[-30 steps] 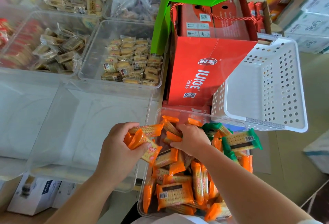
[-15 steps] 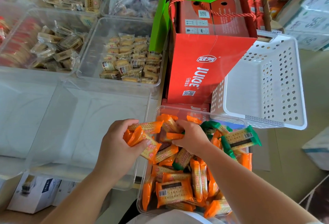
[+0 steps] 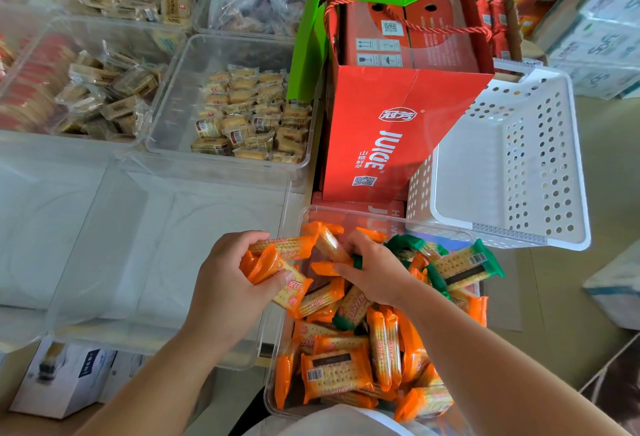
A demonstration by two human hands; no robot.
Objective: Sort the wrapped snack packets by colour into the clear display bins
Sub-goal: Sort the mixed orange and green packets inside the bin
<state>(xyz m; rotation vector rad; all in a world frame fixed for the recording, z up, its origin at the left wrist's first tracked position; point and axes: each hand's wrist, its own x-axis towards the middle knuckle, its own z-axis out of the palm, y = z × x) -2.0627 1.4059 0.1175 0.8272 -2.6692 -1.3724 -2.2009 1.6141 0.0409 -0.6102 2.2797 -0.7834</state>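
Observation:
A clear bin point(image 3: 388, 217) in front of me holds a heap of orange-wrapped cracker packets point(image 3: 334, 371) with a few green-wrapped packets point(image 3: 464, 267) at its far right. My left hand point(image 3: 225, 292) grips a bunch of orange packets point(image 3: 280, 264) over the bin's left rim. My right hand point(image 3: 375, 271) reaches into the heap and pinches an orange packet point(image 3: 329, 248), with a green wrapper end showing under its fingers. An empty clear bin point(image 3: 166, 235) lies just left of the heap.
Behind the empty bin stand clear bins of pale yellow packets point(image 3: 249, 117) and beige packets point(image 3: 104, 96). A red juice carton point(image 3: 391, 131) and a white perforated basket point(image 3: 512, 162) stand behind the heap. Small boxes point(image 3: 62, 376) sit at lower left.
My right hand has shifted slightly within the heap, and packets around it have moved. My left hand keeps its bunch of orange packets in nearly the same place.

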